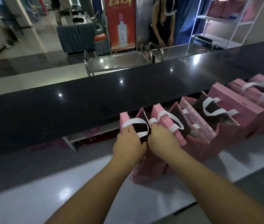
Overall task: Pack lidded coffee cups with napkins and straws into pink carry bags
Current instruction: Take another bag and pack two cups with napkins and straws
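left hand [127,143] grips near pink bag [141,167] rim, left side | right hand [162,139] grips same bag's right rim | bag upright on white counter [83,183], touching bag row [208,126] to its right | black ledge [79,107] close behind | open counter to left

Head-worn view, forward and downward.
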A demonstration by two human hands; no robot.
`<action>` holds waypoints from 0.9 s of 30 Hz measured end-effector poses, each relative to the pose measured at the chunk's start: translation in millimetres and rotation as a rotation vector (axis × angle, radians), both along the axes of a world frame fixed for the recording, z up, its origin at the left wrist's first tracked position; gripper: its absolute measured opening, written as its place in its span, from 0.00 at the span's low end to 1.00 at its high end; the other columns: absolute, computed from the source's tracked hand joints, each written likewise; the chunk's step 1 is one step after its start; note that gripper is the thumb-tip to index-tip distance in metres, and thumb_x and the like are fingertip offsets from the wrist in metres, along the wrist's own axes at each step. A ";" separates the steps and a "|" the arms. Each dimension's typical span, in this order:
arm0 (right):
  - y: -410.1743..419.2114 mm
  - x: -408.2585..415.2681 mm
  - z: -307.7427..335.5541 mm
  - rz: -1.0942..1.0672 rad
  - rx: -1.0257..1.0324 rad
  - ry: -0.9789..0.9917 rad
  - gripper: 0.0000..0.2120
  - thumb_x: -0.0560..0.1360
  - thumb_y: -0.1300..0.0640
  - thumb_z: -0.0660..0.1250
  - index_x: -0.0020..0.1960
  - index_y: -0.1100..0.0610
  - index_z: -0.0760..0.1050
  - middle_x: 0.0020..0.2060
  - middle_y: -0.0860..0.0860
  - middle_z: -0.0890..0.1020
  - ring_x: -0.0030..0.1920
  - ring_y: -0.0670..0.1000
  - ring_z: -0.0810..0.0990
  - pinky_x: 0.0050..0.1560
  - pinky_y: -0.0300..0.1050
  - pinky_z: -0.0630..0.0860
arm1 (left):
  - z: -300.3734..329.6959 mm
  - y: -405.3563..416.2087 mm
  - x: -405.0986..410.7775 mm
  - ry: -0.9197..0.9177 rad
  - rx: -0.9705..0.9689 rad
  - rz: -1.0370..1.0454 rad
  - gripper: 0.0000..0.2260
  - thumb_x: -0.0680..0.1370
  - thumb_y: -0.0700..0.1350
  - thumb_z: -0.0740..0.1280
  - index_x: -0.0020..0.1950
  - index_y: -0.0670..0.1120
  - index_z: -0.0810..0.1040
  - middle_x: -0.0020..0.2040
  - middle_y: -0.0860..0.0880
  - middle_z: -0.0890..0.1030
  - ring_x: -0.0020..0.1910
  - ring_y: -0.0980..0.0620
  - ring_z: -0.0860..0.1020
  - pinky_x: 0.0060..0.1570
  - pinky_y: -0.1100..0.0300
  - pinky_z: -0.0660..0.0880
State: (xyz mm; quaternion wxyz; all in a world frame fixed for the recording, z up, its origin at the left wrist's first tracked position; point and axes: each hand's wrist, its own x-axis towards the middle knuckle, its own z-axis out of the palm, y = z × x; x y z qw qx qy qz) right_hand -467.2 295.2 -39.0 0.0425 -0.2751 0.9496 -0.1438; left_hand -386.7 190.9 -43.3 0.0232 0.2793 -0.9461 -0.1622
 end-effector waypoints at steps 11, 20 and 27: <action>-24.4 -38.1 -12.4 0.114 0.158 -0.109 0.11 0.75 0.64 0.67 0.57 0.59 0.76 0.52 0.57 0.80 0.46 0.59 0.82 0.39 0.52 0.75 | 2.2 -9.0 8.9 0.039 0.101 0.329 0.09 0.82 0.45 0.59 0.56 0.46 0.77 0.46 0.47 0.83 0.40 0.46 0.78 0.37 0.52 0.77; -35.2 -24.8 -7.7 0.235 0.113 -0.092 0.11 0.75 0.65 0.65 0.56 0.58 0.78 0.39 0.53 0.77 0.36 0.58 0.77 0.34 0.47 0.73 | 8.1 -15.7 85.9 0.196 0.186 0.545 0.10 0.83 0.47 0.60 0.53 0.52 0.81 0.43 0.53 0.83 0.38 0.53 0.79 0.33 0.58 0.74; -71.8 58.9 1.5 0.471 0.034 -0.077 0.05 0.77 0.62 0.64 0.50 0.53 0.74 0.34 0.50 0.77 0.33 0.52 0.76 0.33 0.47 0.75 | 13.6 -18.7 198.6 0.345 0.208 0.713 0.11 0.83 0.47 0.60 0.56 0.54 0.83 0.39 0.56 0.82 0.37 0.55 0.79 0.32 0.62 0.70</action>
